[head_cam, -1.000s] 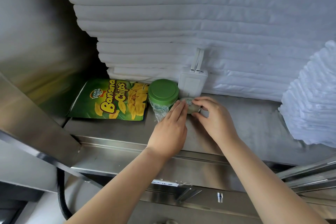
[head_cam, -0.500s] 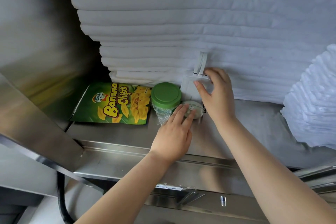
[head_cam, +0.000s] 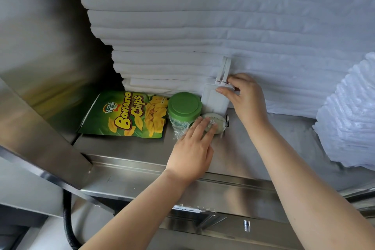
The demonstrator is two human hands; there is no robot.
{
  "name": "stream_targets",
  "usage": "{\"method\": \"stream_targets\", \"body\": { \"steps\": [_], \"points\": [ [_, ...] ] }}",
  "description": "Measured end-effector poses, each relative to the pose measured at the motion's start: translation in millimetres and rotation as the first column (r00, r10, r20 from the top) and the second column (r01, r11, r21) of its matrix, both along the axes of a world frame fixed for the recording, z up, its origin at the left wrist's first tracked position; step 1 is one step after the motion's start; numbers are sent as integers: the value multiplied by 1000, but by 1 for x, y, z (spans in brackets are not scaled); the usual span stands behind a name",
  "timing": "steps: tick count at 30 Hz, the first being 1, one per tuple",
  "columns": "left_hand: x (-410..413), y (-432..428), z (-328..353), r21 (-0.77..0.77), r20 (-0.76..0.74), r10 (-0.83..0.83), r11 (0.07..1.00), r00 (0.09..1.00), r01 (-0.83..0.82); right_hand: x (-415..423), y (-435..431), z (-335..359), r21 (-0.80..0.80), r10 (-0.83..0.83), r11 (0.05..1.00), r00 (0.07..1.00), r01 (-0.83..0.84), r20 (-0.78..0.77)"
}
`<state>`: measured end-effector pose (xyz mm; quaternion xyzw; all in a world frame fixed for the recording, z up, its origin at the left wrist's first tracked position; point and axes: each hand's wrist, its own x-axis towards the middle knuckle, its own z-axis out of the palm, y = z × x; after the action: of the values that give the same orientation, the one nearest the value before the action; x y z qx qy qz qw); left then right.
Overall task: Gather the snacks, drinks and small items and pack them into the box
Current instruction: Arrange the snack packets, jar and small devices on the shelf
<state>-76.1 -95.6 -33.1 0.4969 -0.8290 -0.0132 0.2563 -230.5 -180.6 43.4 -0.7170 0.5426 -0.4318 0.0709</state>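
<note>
The items to be gathered sit in a tight row on the steel table (head_cam: 263, 148), pushed back against a stack of folded white cloth (head_cam: 203, 26). At the left a banana chips bag (head_cam: 125, 114) lies flat, label up. Just beside it stands a green-lidded jar (head_cam: 184, 107), upright. A white flat device (head_cam: 215, 100) leans on edge against the cloth, apparently propped there because it cannot stand alone.

The right hand (head_cam: 246, 97) pinches the device's upper corner, thumb on the front face and fingers curled behind the top edge, a hold suited to tipping it forward off the cloth. The left hand (head_cam: 192, 148) lies flat with fingers extended and close together, their tips resting on a small pale oval item (head_cam: 215, 126) just in front of the device; this probably steadies the item or readies a scoop.

No box is in view, and nothing here appears packed yet.
</note>
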Motion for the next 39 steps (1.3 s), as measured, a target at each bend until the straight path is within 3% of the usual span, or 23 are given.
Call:
{"method": "stream_targets", "body": {
  "steps": [7,12,29,39],
  "points": [
    [-1,-1,1,8,5,0,1000,1000,0,-3,-3,4,-104,-73,993,985,57,-157],
    [-1,0,1,26,-1,-3,1000,1000,3,3,8,-11,-239,-178,958,981,156,-71],
    [-4,-1,-2,47,42,0,999,999,-2,3,12,-24,-212,-121,971,991,109,-48],
    [-1,2,1,8,-20,-31,999,999,31,-10,55,-36,-127,-112,988,975,88,-193]
  ]
}}
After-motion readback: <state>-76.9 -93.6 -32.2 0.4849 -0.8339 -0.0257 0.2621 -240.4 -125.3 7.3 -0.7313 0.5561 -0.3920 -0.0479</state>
